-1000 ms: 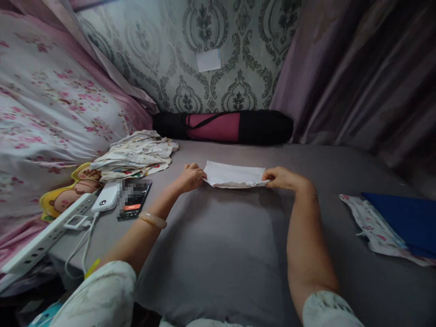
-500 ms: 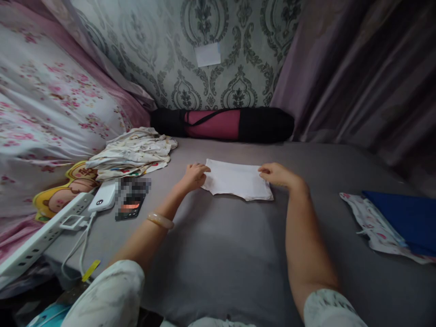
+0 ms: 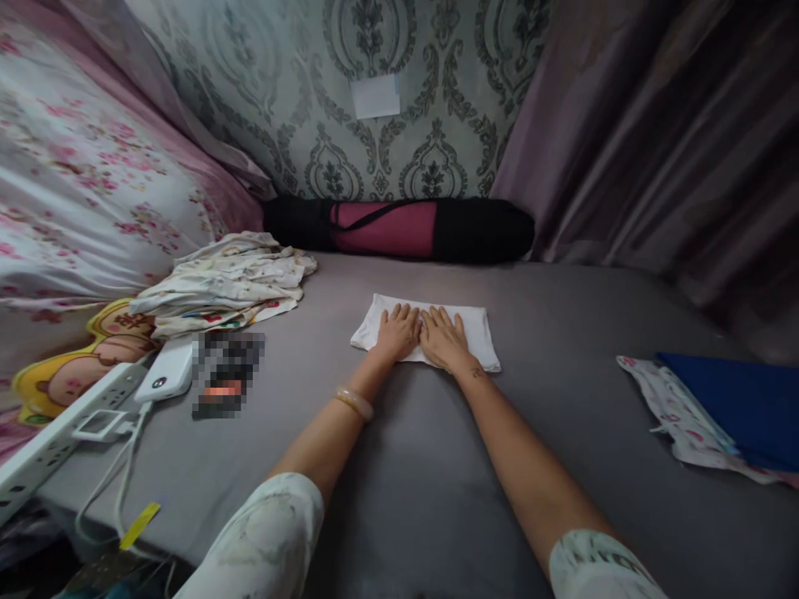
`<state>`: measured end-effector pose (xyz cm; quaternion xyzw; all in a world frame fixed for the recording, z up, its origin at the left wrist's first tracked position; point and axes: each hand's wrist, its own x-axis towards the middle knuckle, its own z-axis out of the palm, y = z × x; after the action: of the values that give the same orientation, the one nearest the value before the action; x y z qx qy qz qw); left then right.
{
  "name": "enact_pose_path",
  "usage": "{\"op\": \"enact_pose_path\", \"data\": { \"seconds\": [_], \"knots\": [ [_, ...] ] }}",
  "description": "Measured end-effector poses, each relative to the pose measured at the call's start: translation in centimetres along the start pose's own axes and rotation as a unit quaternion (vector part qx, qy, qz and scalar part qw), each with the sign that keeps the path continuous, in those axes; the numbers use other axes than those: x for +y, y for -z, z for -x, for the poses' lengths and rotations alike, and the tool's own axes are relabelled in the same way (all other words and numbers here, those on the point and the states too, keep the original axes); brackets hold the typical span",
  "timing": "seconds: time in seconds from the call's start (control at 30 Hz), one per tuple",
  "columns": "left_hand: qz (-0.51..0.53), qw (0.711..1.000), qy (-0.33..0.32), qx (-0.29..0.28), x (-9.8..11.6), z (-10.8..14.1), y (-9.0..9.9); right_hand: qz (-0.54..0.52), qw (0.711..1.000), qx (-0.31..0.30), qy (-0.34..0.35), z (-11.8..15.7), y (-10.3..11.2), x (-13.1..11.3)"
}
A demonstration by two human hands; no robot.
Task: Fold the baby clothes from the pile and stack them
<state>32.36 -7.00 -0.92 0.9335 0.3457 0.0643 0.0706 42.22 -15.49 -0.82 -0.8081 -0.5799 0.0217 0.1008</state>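
A folded white cloth garment [image 3: 479,333] lies flat on the grey bed sheet [image 3: 412,466], its exact kind unclear. My left hand [image 3: 398,331] rests palm down on its middle, fingers stretched out. Right beside it, my right hand [image 3: 442,337] also presses flat on the cloth with its fingers spread. The two hands nearly touch and cover the cloth's centre. A pale bangle [image 3: 354,403] circles my left wrist.
Rumpled patterned clothes [image 3: 228,279] lie at the back left. Near them are a white power bank [image 3: 167,370], a power strip [image 3: 68,445] and a yellow cushion [image 3: 75,366]. A black-and-pink long bag [image 3: 387,229] lies along the wall. Folded blue cloth [image 3: 736,408] sits at right.
Both hands have let go of the cloth's side edges and moved inward to its middle, now lying flat. The cloth's near edge looks straighter.
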Motion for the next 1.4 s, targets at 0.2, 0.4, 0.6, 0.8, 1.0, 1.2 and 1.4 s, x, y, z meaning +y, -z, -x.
{"op": "enact_pose_path", "data": {
  "seconds": [0.2, 0.4, 0.6, 0.8, 1.0, 1.2, 1.4],
  "knots": [
    [-0.005, 1.000, 0.003, 0.017, -1.0, -1.5, -0.8, 0.006, 1.000, -0.001, -0.022, -1.1, -0.1, 1.1],
    [-0.014, 0.999, 0.011, 0.035, -1.9, -2.6, -1.3, -0.001, 0.998, 0.016, -0.062, -1.5, -0.2, 2.1],
    [-0.015, 0.999, 0.027, 0.042, -3.2, -1.8, -0.7, 0.000, 0.994, 0.042, -0.101, -1.2, -0.3, 3.0],
    [-0.008, 0.998, 0.065, 0.018, -4.6, -0.4, 0.0, 0.004, 0.989, 0.050, -0.138, -0.9, -0.4, 3.6],
    [-0.005, 0.997, 0.074, 0.011, -5.5, 0.6, 0.5, -0.004, 0.983, 0.044, -0.178, -0.2, 0.0, 4.8],
    [-0.003, 0.999, 0.028, 0.037, -6.4, 0.8, 0.7, 0.010, 0.987, 0.038, -0.158, 0.1, 0.9, 5.2],
    [0.011, 0.999, 0.017, 0.050, -6.7, 0.6, 0.5, 0.019, 0.988, 0.028, -0.148, -0.1, 0.1, 5.3]
  ]
}}
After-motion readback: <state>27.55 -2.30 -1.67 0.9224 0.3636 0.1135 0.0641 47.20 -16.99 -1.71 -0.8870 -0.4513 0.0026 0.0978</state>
